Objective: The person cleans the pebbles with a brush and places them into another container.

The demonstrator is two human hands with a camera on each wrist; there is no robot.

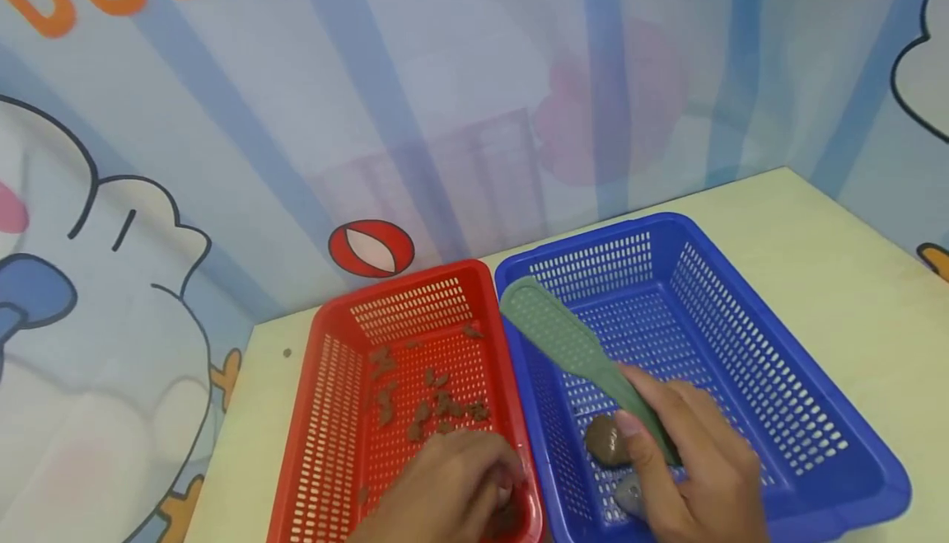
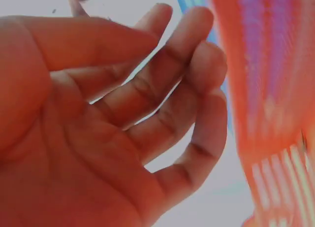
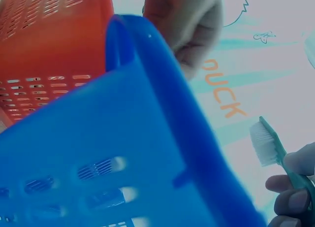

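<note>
In the head view, my right hand (image 1: pixel 693 452) grips a green brush (image 1: pixel 559 333) by its handle over the blue basket (image 1: pixel 786 337). The right wrist view shows the brush's white bristles (image 3: pixel 264 143). Below its handle, a wet brown stone (image 1: pixel 606 442) and a grey stone (image 1: pixel 630 495) lie in the blue basket, partly hidden by my right hand. My left hand (image 1: pixel 452 485) hangs over the red basket (image 1: pixel 307 411), close to its near right corner. Its fingers are loosely bent in the left wrist view, with nothing showing between thumb and fingertips.
Several small brown lumps (image 1: pixel 445 401) lie scattered on the red basket's floor. Both baskets stand side by side on a pale table (image 1: pixel 875 279), against a cartoon-printed backdrop (image 1: pixel 474 98). A tiny dark bit (image 1: pixel 287 353) lies left of the red basket.
</note>
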